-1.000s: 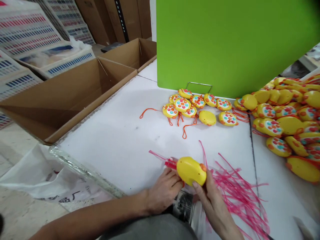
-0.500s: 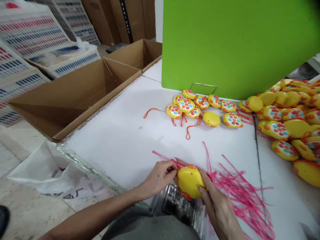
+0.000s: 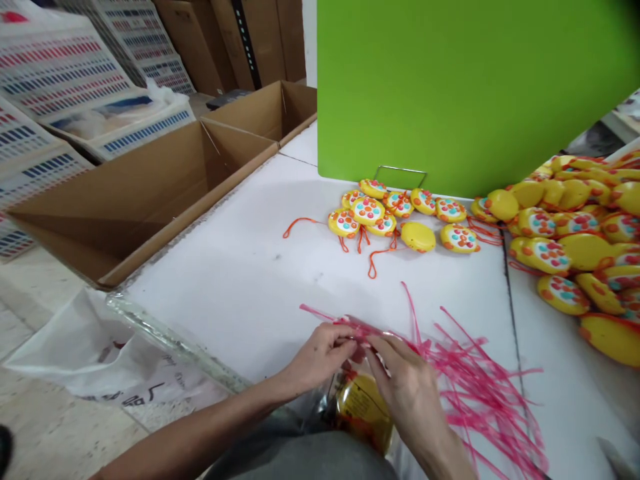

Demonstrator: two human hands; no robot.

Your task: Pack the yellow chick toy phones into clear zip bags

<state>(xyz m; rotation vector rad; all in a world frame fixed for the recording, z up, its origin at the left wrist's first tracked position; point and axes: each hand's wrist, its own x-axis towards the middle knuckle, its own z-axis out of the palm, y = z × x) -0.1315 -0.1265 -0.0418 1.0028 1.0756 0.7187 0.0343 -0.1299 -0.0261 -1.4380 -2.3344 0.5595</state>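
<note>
A yellow toy (image 3: 364,408) lies inside a clear plastic bag, low in front of my body at the table's near edge. My left hand (image 3: 327,352) pinches the bag's upper edge between thumb and fingers. Close beside it, my right hand (image 3: 403,373) has its fingers closed on the same edge. Pink ribbons (image 3: 480,380) are spread on the white table to the right, and some strands pass behind my fingertips.
Several yellow toys with coloured dots and orange cords (image 3: 369,211) lie before a green board (image 3: 450,87). A large pile of them (image 3: 583,250) is at the right. Open cardboard boxes (image 3: 145,193) and white crates (image 3: 145,123) stand at the left.
The yellow toy has gone from my right hand down into the clear bag. My right hand has moved left and up to the bag's edge, near my left hand.
</note>
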